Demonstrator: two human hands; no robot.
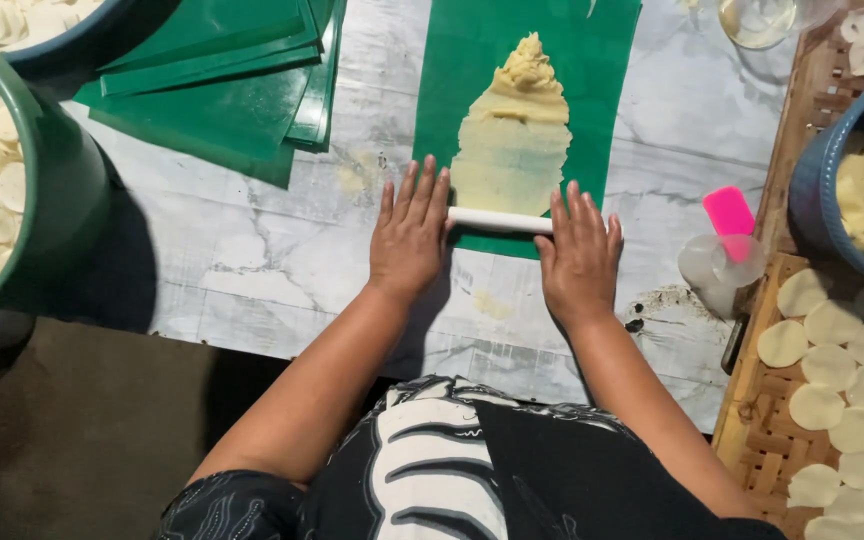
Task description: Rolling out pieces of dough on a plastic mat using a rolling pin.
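Left hand flat, fingers spread, on left end of white rolling pin; right hand same on right end. Pale yellow dough just beyond pin, on green sheet: near part thin & flat, far end lumpy.

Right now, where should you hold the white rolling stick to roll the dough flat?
Hold the white rolling stick at its two ends, coming from above with flat palms. It is a thin, straight rod lying crosswise at the near edge of the dough on the green sheet. The left hand and right hand rest on its ends, leaving the middle free over the dough.
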